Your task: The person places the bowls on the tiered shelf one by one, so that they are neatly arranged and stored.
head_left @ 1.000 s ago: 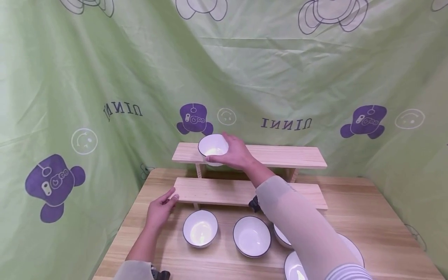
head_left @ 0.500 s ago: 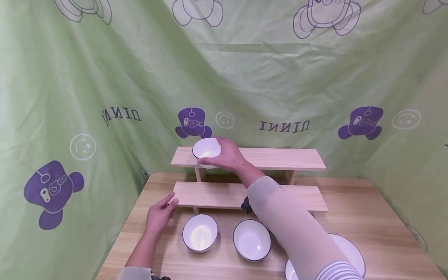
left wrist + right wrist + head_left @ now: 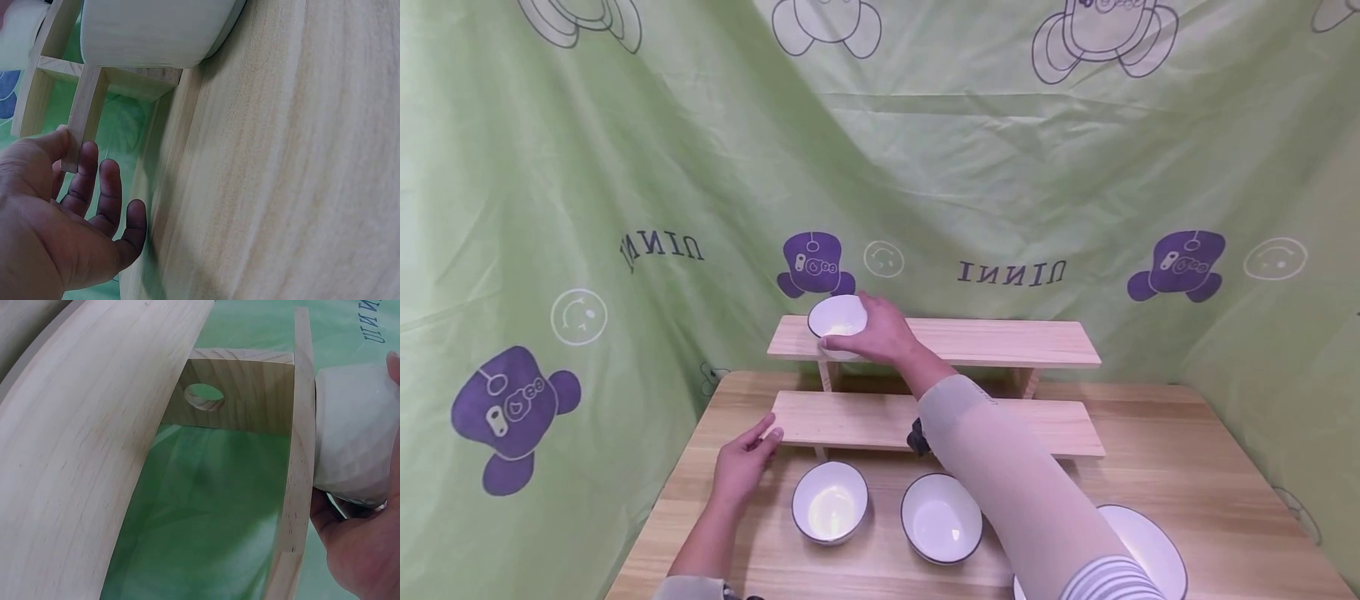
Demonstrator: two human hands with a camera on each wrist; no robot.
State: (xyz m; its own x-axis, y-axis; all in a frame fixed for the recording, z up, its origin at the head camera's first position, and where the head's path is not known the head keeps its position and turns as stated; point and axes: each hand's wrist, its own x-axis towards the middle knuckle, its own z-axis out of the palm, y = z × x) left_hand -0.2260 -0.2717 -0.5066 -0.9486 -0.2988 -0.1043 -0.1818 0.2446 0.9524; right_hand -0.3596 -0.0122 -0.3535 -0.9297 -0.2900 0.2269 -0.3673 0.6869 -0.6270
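Note:
A small white bowl with a dark rim (image 3: 835, 315) is at the left end of the upper wooden shelf (image 3: 1000, 340). My right hand (image 3: 883, 333) grips its right side, thumb in front and fingers behind. In the right wrist view the bowl (image 3: 353, 431) stands against the shelf board (image 3: 302, 437), held by my right hand (image 3: 369, 550). My left hand (image 3: 743, 467) pinches the left end of the lower shelf (image 3: 850, 419); in the left wrist view the thumb and fingers of my left hand (image 3: 75, 212) are on the board end (image 3: 81, 119).
Two white bowls, one at left (image 3: 829, 502) and one in the middle (image 3: 942, 518), stand on the wooden table (image 3: 1172, 442) before the shelves. A larger white dish (image 3: 1146, 546) is at right, partly behind my right sleeve. A green curtain (image 3: 925, 167) hangs behind.
My right hand has moved left and slightly down with the bowl, to the upper shelf's left end. My left hand has stayed at the lower shelf's end.

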